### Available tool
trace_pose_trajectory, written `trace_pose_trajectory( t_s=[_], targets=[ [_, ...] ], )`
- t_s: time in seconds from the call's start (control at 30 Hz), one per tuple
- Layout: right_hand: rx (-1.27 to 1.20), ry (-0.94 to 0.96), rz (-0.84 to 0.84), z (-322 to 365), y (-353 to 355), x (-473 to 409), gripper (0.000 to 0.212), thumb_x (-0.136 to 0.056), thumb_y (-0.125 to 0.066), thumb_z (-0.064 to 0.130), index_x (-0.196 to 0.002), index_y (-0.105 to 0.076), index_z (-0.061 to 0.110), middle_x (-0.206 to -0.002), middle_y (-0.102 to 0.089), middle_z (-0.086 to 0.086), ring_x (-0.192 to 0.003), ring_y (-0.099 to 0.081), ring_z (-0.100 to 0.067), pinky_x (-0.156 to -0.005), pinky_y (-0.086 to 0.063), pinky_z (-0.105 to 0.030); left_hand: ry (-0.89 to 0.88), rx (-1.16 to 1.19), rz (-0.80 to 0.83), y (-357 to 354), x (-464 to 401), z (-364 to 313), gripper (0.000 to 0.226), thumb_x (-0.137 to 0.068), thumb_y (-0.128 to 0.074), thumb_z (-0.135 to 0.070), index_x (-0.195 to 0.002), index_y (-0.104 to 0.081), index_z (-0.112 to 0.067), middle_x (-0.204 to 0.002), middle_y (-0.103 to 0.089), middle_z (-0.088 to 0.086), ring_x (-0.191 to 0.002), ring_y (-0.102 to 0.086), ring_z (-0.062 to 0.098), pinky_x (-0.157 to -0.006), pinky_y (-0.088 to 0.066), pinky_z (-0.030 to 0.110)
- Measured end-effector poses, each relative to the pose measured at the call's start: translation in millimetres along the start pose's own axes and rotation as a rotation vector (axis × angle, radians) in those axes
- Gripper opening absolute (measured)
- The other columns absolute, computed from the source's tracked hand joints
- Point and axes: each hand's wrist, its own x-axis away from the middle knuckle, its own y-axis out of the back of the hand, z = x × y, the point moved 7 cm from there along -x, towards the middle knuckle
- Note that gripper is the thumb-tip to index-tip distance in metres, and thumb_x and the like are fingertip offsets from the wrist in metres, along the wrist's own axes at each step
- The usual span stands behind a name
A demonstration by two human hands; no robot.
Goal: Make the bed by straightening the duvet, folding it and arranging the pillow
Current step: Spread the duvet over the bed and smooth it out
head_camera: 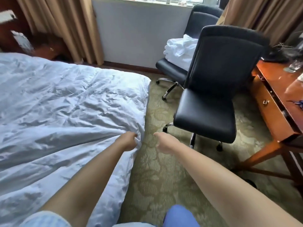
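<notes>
White duvet (62,102) spread over bed, wrinkled, right edge bunched, apparently overhanging side.

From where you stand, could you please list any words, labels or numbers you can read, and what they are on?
None can be read.
The white card by the dark wooden headboard is too blurred to read.
The small items on the windowsill show no legible labels.
The white duvet and black office chairs carry no print.

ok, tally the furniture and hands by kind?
Beds: 1
Chairs: 2
Desks: 1
Hands: 2, left hand gripping the duvet, right hand over the carpet
Total: 6
</notes>
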Motion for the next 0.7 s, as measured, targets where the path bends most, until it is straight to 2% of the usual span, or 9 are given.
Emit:
trace_pose_trajectory(
  t_s=[0.27, 0.4, 0.57, 0.7],
  targets=[
    [0.030, 0.083, 0.038, -54, 82, -177, 0.056, -0.093, -0.048, 0.012, -0.146, -0.030, 0.017, -0.140, -0.045, -0.010, -0.120, -0.051, -0.029, -0.094, -0.049, -0.040, 0.124, -0.009, 0.002, 61, -158, -11, 0.047, -0.094, -0.048, -0.019, -0.141, -0.043, -0.021, -0.149, -0.038, 0.003, -0.132, -0.041, 0.023, -0.103, -0.039, 0.034],
    [0.027, 0.154, 0.092, -63, 141, -264, 0.059, -0.093, -0.044, 0.008, -0.149, -0.026, 0.017, -0.139, -0.045, -0.011, -0.116, -0.054, -0.027, -0.086, -0.051, -0.035, 0.220, 0.006, 0.024, 101, -222, -10, 0.049, -0.096, -0.046, -0.023, -0.144, -0.037, -0.022, -0.150, -0.033, 0.003, -0.133, -0.039, 0.024, -0.103, -0.039, 0.035],
    [0.093, 0.231, 0.094, -61, 204, -363, 0.060, -0.094, -0.041, 0.010, -0.151, -0.023, 0.016, -0.143, -0.040, -0.011, -0.123, -0.049, -0.029, -0.092, -0.049, -0.039, 0.303, -0.001, -0.018, 153, -282, 6, 0.050, -0.095, -0.048, -0.023, -0.144, -0.039, -0.020, -0.150, -0.036, 0.005, -0.136, -0.037, 0.023, -0.108, -0.034, 0.033],
    [0.149, 0.274, 0.145, -60, 224, -432, 0.060, -0.095, -0.043, 0.012, -0.151, -0.022, 0.018, -0.146, -0.039, -0.008, -0.127, -0.045, -0.027, -0.096, -0.047, -0.040, 0.365, 0.027, -0.024, 182, -334, 24, 0.049, -0.094, -0.047, -0.021, -0.142, -0.042, -0.020, -0.150, -0.037, 0.004, -0.137, -0.036, 0.021, -0.107, -0.032, 0.029]
  ],
)
